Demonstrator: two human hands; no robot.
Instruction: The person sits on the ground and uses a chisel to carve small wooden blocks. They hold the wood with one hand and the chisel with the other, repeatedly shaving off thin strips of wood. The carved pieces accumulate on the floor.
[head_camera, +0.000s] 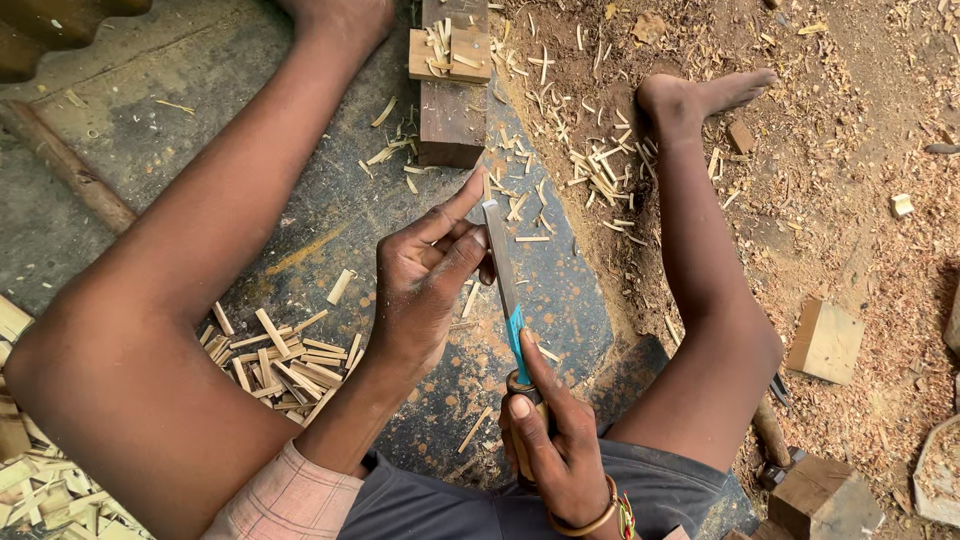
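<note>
From the head view, the person sits on a dark mat (300, 200) spread over the ground, legs apart. The right hand (555, 445) is closed around the wooden handle of a chisel (505, 290), its index finger stretched up along the blue-taped part of the blade. The left hand (430, 280) is curled near the blade's upper end, thumb pointing up beside the tip and fingers pinching what seems a thin sliver, hard to make out. A pile of cut wooden strips (285, 360) lies on the mat near its left edge, beside the left forearm. A dark wooden block (452, 110) rests at the mat's far edge, with chips scattered about.
</note>
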